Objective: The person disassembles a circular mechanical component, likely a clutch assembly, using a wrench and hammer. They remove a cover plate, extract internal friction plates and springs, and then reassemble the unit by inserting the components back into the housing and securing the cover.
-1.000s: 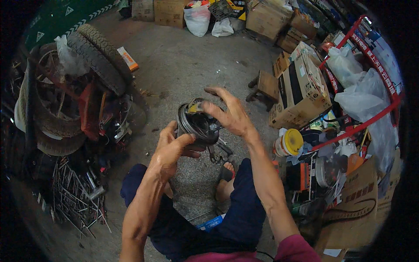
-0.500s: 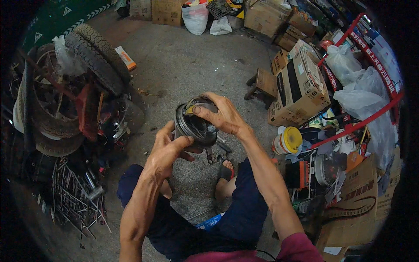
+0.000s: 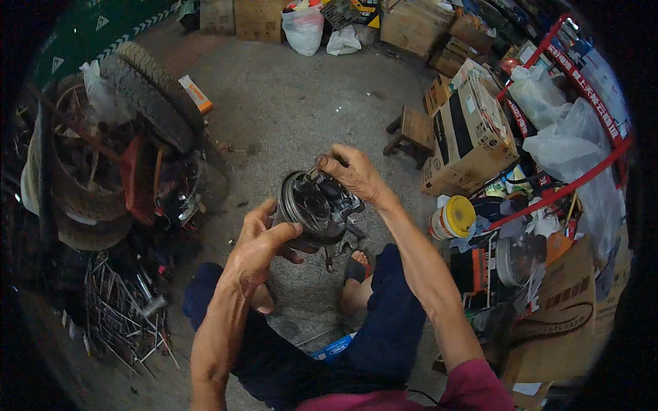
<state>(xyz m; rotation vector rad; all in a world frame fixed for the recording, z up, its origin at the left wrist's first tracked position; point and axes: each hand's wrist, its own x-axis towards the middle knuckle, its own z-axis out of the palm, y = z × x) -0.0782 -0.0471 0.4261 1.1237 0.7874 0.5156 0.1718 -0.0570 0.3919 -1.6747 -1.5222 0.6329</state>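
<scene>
- Head view: round ringed metal housing [image 3: 314, 209] held up off the floor, in front of the person, between both hands.
- Left hand [image 3: 257, 240] grips the housing at its lower-left side; thumb laid over the ringed rim, fingers wrapped below, partly hidden.
- Right hand [image 3: 351, 177] at the housing's far edge, thumb and fingers drawn together; can't tell if anything is pinched or if they touch.
- Key relation: housing lies right of the left thumb and just below the right fingertips, toward the body. Left is nearer, in contact.
- No clear long axis, outline near-round; rings face left and up, dark lumpy parts stick out right.
- Floor beneath: small metal tool [image 3: 330, 262], partly hidden, kind unclear; sandalled foot [image 3: 357, 264] just beside it.
- Farther right: wooden stool [image 3: 415, 131], yellow-lidded bucket [image 3: 454, 217]. Left: tyres [image 3: 154, 103], pile of metal rods [image 3: 123, 318].
</scene>
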